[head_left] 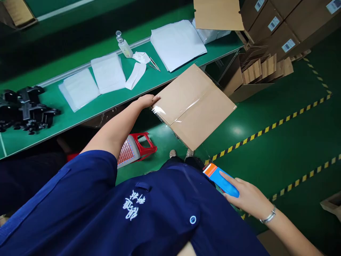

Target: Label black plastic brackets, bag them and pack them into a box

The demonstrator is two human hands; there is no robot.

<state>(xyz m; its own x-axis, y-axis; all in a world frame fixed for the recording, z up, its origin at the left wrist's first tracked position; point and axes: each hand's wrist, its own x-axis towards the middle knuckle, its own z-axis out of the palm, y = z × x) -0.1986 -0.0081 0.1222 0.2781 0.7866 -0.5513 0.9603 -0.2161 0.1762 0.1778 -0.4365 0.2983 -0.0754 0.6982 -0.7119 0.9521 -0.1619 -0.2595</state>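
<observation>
A brown cardboard box (206, 110) is held out in front of me, tilted, with shiny clear tape along the seam across its face. My left hand (147, 101) grips the box at its left corner, thumb on top and the other fingers hidden beneath. In my right hand (246, 195) is a blue and orange tape dispenser (223, 181), held low and to the right, apart from the box. Fingers are wrapped round its blue body.
Along the green workbench (106, 106) lie stacks of white sheets (177, 44), a clear bottle (124, 45), tweezers (154, 64) and black parts (26, 108). A red stool (145, 145) stands below. Flattened cardboard (262, 71) fills a carton at right, near stacked boxes (279, 28).
</observation>
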